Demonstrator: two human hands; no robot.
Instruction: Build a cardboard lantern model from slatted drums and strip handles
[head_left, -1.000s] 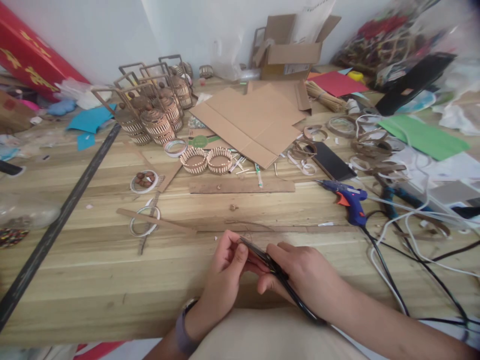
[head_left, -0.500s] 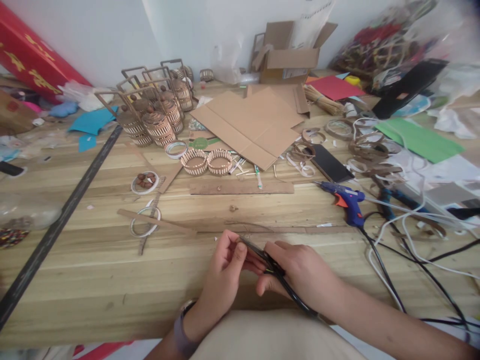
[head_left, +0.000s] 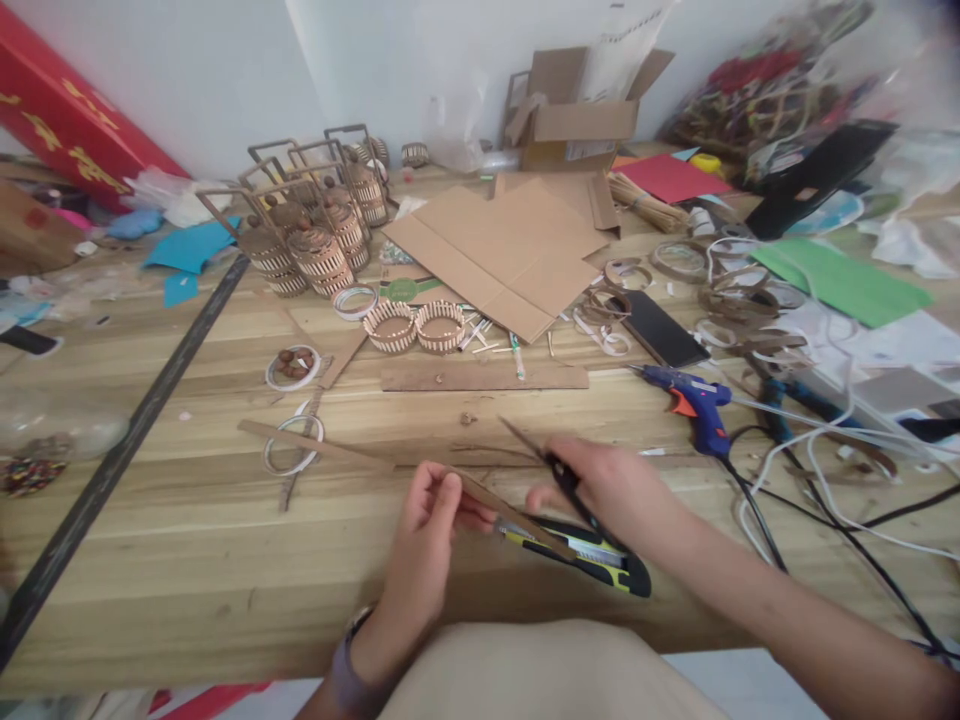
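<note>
My left hand (head_left: 426, 522) is at the near edge of the wooden table (head_left: 187, 540), fingers pinched on one end of a thin brown cardboard strip (head_left: 501, 508) that slants down to the right. My right hand (head_left: 615, 488) is just right of it, closed on black scissors (head_left: 541, 455) whose blades point up and left, above the strip. A black and yellow-green utility knife (head_left: 592, 553) lies on the table under the strip's far end, below my right hand.
A blue glue gun (head_left: 694, 402) with cables lies to the right. Behind are a long cardboard strip (head_left: 484, 377), two small woven rings (head_left: 414, 325), flat cardboard (head_left: 510, 250), a phone (head_left: 664, 328), small lantern-like baskets (head_left: 311, 245) and an open box (head_left: 577, 110).
My right hand has lifted the scissors up and to the right, away from my left hand. The utility knife now shows on the table. My left hand still holds the strip.
</note>
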